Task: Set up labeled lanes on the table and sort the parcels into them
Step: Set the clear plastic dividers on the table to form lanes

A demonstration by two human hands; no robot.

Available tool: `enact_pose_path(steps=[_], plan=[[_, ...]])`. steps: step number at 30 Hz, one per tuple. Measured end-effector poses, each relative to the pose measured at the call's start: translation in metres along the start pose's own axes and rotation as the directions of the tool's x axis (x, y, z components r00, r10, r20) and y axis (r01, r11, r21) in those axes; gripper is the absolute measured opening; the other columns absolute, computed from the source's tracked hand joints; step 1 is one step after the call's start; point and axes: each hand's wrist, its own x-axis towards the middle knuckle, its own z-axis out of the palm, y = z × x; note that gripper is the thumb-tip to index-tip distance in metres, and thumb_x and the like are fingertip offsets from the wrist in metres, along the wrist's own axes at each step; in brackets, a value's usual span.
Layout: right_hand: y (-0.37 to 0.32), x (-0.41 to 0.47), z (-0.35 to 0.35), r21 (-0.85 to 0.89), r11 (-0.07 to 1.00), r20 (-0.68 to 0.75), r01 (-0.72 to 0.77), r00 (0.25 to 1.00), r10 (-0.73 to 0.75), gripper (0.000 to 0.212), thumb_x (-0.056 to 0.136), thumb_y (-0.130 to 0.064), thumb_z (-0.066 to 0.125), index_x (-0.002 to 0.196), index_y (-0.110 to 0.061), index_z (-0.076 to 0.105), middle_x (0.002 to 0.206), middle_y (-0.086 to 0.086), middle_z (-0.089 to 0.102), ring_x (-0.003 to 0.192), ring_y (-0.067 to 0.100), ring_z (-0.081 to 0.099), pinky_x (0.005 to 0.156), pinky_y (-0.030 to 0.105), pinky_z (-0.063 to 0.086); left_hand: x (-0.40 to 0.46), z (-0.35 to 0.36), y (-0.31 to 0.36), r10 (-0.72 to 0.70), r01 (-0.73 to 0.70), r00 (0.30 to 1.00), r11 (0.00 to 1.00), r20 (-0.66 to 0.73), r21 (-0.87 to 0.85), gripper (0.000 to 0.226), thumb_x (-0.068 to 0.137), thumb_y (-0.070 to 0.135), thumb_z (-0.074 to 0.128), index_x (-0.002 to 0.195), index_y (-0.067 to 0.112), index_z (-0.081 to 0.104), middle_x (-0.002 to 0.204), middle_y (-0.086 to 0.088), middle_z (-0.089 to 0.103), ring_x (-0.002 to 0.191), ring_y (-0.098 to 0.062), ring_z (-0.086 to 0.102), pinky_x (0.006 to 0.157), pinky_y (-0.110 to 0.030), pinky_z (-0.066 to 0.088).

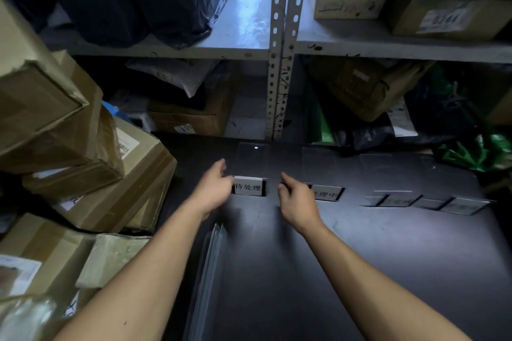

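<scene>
A dim stockroom: metal shelving (277,63) crammed with boxes and dark poly bags rises behind a dark desk (360,271), and cardboard parcels (83,147) are stacked high along the desk's left edge.

Across the far part of the desk stands a row of clear acrylic sign holders, each with a printed card at its foot. The first sign (250,187) reads 待处理; the second sign (324,193) is just right of it, its card partly hidden by the right hand; two more signs (428,202) sit further right, their print too blurred to read. A stack of spare clear sheets (207,271) lies near the desk's left edge, between the forearms.

The left hand (214,188) touches the left edge of the first sign's base, fingers loosely curled; whether its grip actually pinches the base I cannot tell. The right hand (295,196) sits in the gap between the first two signs, fingers half curled, its grip apparently holding nothing (the fingertips are hard to make out).

These holders look light, stiff and slick, so they would probably tip or skate on the smooth desk if nudged high up. The weighted-looking base with the card is the sensible place to hold them, pinched at both ends, keeping fingers off the clear upright, which would smudge and could crack. The parcels are not yet sorted; the cartons look rigid and best lifted from underneath.
</scene>
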Motion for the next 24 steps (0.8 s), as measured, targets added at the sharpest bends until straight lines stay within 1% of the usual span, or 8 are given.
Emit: enact_pose_path(steps=[4, 6, 10, 14, 16, 19, 21, 24], plan=[[-0.015, -0.03, -0.02, 0.028, 0.998, 0.01, 0.055, 0.998, -0.055, 0.041, 0.101, -0.018, 0.05, 0.139, -0.004, 0.053, 0.136, 0.008, 0.06, 0.129, 0.021, 0.053, 0.093, 0.005, 0.027, -0.04, -0.003, 0.019, 0.089, -0.093, 0.986, 0.995, -0.139, -0.024, 0.051, 0.099, 0.012, 0.053, 0.148, 0.014, 0.041, 0.149, -0.005, 0.048, 0.135, -0.017, 0.045, 0.108, -0.027, 0.033], [-0.025, -0.053, -0.029, 0.031, 0.996, 0.04, 0.088, 0.995, -0.089, 0.04, 0.101, -0.019, 0.05, 0.139, -0.006, 0.054, 0.136, 0.008, 0.06, 0.13, 0.021, 0.053, 0.099, 0.011, 0.031, -0.068, -0.003, 0.017, 0.111, -0.123, 0.976, 0.991, -0.19, -0.053, 0.044, 0.099, 0.012, 0.054, 0.142, 0.014, 0.049, 0.141, -0.004, 0.055, 0.124, -0.012, 0.051, 0.102, -0.025, 0.036], [-0.045, -0.102, -0.035, 0.02, 0.99, 0.121, 0.14, 0.982, -0.141, 0.038, 0.101, -0.02, 0.048, 0.136, -0.01, 0.057, 0.133, 0.006, 0.063, 0.126, 0.02, 0.055, 0.105, 0.022, 0.038, -0.128, 0.0, -0.004, 0.086, -0.099, 0.971, 0.994, -0.221, -0.048, 0.037, 0.098, 0.01, 0.055, 0.135, 0.015, 0.055, 0.135, -0.005, 0.06, 0.115, -0.01, 0.054, 0.104, -0.03, 0.041], [-0.065, -0.144, -0.031, -0.017, 0.98, 0.2, 0.196, 0.961, -0.189, 0.036, 0.101, -0.021, 0.046, 0.131, -0.01, 0.06, 0.129, 0.008, 0.065, 0.11, 0.017, 0.059, 0.097, 0.022, 0.039, -0.18, 0.0, -0.022, 0.067, -0.073, 0.97, 0.997, -0.234, -0.016, 0.041, 0.097, 0.008, 0.054, 0.137, 0.011, 0.052, 0.138, -0.007, 0.058, 0.124, -0.017, 0.054, 0.103, -0.026, 0.038], [-0.071, -0.163, -0.027, -0.024, 0.978, 0.216, 0.206, 0.957, -0.196, 0.037, 0.101, -0.02, 0.046, 0.135, -0.009, 0.058, 0.135, 0.008, 0.062, 0.115, 0.017, 0.057, 0.102, 0.021, 0.038, -0.2, -0.002, -0.027, 0.072, -0.068, 0.969, 0.997, -0.238, 0.021, 0.044, 0.097, 0.008, 0.054, 0.14, 0.01, 0.049, 0.141, -0.009, 0.055, 0.13, -0.021, 0.051, 0.105, -0.027, 0.036], [-0.079, -0.191, -0.019, -0.028, 0.983, 0.236, 0.183, 0.956, -0.172, 0.042, 0.101, -0.02, 0.046, 0.142, -0.011, 0.05, 0.143, 0.005, 0.055, 0.132, 0.02, 0.05, 0.111, 0.025, 0.035, -0.228, -0.005, -0.036, 0.071, -0.054, 0.969, 0.996, -0.236, 0.077, 0.052, 0.099, 0.014, 0.052, 0.149, 0.016, 0.039, 0.151, -0.006, 0.045, 0.138, -0.023, 0.043, 0.11, -0.033, 0.034], [-0.083, -0.208, -0.011, -0.042, 0.986, 0.255, 0.161, 0.956, -0.146, 0.043, 0.101, -0.02, 0.046, 0.143, -0.011, 0.049, 0.143, 0.005, 0.055, 0.133, 0.021, 0.049, 0.109, 0.024, 0.035, -0.245, -0.007, -0.045, 0.067, -0.043, 0.971, 0.993, -0.227, 0.111, 0.055, 0.099, 0.017, 0.051, 0.152, 0.019, 0.033, 0.154, -0.005, 0.04, 0.141, -0.023, 0.039, 0.111, -0.034, 0.032], [-0.081, -0.233, 0.008, -0.105, 0.989, 0.311, 0.107, 0.948, -0.07, 0.044, 0.101, -0.02, 0.044, 0.143, -0.008, 0.049, 0.143, 0.01, 0.055, 0.133, 0.025, 0.049, 0.109, 0.03, 0.038, -0.265, -0.008, -0.066, 0.012, 0.009, 0.982, 0.994, -0.19, 0.112, 0.055, 0.099, 0.014, 0.049, 0.152, 0.016, 0.032, 0.153, -0.009, 0.042, 0.139, -0.027, 0.041, 0.109, -0.032, 0.033]])
